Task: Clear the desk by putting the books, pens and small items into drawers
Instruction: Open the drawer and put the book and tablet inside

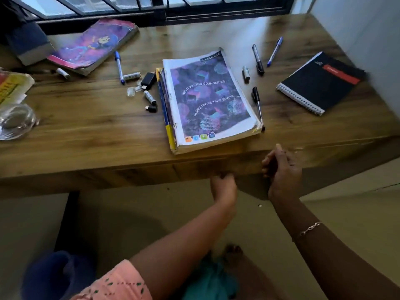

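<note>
The left hand (223, 188) reaches up under the drawer front (194, 169), just below the stack of notebooks (207, 98). Its fingertips are hidden behind the lower lip, so I cannot tell how they grip. The right hand (281, 172), below the stack's right corner, is loosely curled and holds nothing. The stack sits at the desk's (86, 126) front edge. A sharp tug on the drawer could jolt it off, along with the black pen (257, 107) touching its right side. The top cover is purple with frayed corners. Batteries (149, 97) lie to its left.
</note>
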### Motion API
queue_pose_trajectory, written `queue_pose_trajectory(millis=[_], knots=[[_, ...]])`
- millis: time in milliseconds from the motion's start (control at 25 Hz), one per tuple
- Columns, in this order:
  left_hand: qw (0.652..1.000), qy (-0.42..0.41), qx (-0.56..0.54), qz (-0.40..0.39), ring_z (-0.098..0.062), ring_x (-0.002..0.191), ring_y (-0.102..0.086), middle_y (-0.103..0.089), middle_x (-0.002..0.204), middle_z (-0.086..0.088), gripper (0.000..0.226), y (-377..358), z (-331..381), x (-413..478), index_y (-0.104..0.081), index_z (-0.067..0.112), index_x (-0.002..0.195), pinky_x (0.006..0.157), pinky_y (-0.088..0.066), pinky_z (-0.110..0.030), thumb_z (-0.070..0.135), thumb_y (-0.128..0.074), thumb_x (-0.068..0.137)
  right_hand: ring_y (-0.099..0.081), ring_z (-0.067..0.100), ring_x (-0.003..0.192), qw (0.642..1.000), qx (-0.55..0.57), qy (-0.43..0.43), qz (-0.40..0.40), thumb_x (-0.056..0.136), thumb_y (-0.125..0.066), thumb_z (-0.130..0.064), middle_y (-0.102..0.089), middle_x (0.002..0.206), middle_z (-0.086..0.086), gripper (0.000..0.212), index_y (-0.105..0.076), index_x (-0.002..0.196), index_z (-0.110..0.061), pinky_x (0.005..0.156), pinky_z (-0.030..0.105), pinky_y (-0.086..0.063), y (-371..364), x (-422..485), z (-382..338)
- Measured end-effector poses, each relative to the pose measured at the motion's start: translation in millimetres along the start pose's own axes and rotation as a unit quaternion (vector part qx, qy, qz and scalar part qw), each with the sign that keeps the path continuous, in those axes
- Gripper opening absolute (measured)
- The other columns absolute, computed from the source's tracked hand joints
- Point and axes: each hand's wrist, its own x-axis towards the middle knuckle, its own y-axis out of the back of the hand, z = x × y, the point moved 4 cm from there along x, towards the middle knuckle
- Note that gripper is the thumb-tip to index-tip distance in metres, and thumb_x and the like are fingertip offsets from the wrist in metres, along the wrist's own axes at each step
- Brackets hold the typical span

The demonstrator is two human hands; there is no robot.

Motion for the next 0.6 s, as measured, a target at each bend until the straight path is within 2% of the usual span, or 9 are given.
queue_pose_trajectory(millis=[120,200,240,280,320,360,440,520,600], knots=[[0.979,0.147,-0.128,0.059,-0.018,0.06,-0.043,-0.053,0.073,-0.008,0.026,28.8,-29.1,36.3,-0.053,0.01,0.081,0.058,-0.037,-0.026,0.018,-0.036,0.099,-0.047,0.004,0.034,0.981,-0.005,-0.164,0.106,0.093,-0.05,-0.029,-0.055,0.042,-0.006,0.036,-0.053,0.06,-0.016,0.04,0.017,-0.036,28.7,2.0,47.7],[0.963,0.157,-0.205,0.078,-0.02,0.067,-0.048,-0.054,0.089,-0.014,0.039,45.9,-35.8,59.7,-0.052,0.006,0.107,0.064,-0.04,-0.027,0.034,-0.025,0.101,-0.049,0.007,0.039,0.949,0.025,-0.284,0.133,0.095,-0.045,-0.029,-0.055,0.053,-0.002,0.033,-0.052,0.065,-0.016,0.039,0.015,-0.036,39.8,8.1,80.0],[0.959,0.154,-0.226,0.076,-0.025,0.087,-0.055,-0.054,0.11,-0.017,0.055,50.6,-39.3,69.9,-0.043,0.004,0.129,0.077,-0.044,-0.031,0.044,-0.018,0.1,-0.048,0.01,0.046,0.937,0.046,-0.323,0.127,0.097,-0.04,-0.028,-0.053,0.058,-0.001,0.033,-0.049,0.068,-0.016,0.04,0.016,-0.037,42.6,13.4,93.3],[0.952,0.148,-0.254,0.079,-0.028,0.114,-0.052,-0.045,0.134,-0.017,0.067,53.8,-41.5,78.9,-0.03,0.006,0.142,0.094,-0.041,-0.036,0.053,-0.013,0.097,-0.046,0.012,0.051,0.929,0.066,-0.346,0.118,0.099,-0.035,-0.029,-0.053,0.057,0.0,0.034,-0.047,0.07,-0.016,0.042,0.016,-0.038,43.5,19.3,102.8],[0.942,0.141,-0.294,0.079,-0.028,0.133,-0.037,-0.032,0.148,-0.014,0.074,54.7,-40.8,84.9,-0.021,0.012,0.147,0.107,-0.03,-0.04,0.061,-0.009,0.094,-0.044,0.014,0.054,0.923,0.084,-0.358,0.114,0.099,-0.032,-0.033,-0.054,0.053,0.0,0.035,-0.046,0.072,-0.017,0.044,0.017,-0.04,43.2,25.9,110.2],[0.928,0.133,-0.34,0.079,-0.026,0.141,-0.026,-0.024,0.153,-0.012,0.078,54.0,-39.4,88.9,-0.017,0.018,0.149,0.113,-0.02,-0.042,0.067,-0.007,0.09,-0.043,0.015,0.055,0.919,0.1,-0.364,0.116,0.099,-0.031,-0.039,-0.053,0.054,0.001,0.036,-0.048,0.076,-0.016,0.046,0.019,-0.041,42.1,32.0,115.3],[0.902,0.112,-0.409,0.08,-0.025,0.142,-0.022,-0.019,0.156,-0.008,0.083,53.2,-36.4,94.6,-0.017,0.025,0.149,0.114,-0.014,-0.046,0.075,-0.005,0.083,-0.044,0.016,0.059,0.913,0.122,-0.37,0.122,0.096,-0.029,-0.052,-0.051,0.07,0.003,0.041,-0.051,0.095,-0.018,0.054,0.024,-0.044,39.7,41.8,124.2],[0.889,0.094,-0.445,0.063,-0.028,0.14,-0.027,-0.02,0.156,-0.006,0.087,53.5,-36.1,98.2,-0.02,0.026,0.148,0.112,-0.018,-0.049,0.079,-0.006,0.08,-0.05,0.017,0.062,0.909,0.169,-0.368,0.096,0.094,-0.021,-0.058,-0.055,0.079,0.003,0.049,-0.049,0.109,-0.02,0.056,0.022,-0.049,35.4,50.3,128.0],[0.883,0.088,-0.459,0.046,-0.031,0.139,-0.028,-0.019,0.156,-0.007,0.089,53.8,-36.2,99.9,-0.021,0.026,0.148,0.112,-0.023,-0.048,0.081,-0.007,0.079,-0.062,0.017,0.055,0.904,0.233,-0.353,0.06,0.093,-0.019,-0.059,-0.065,0.065,0.001,0.052,-0.053,0.095,-0.019,0.047,0.019,-0.052,30.9,55.8,123.9]])
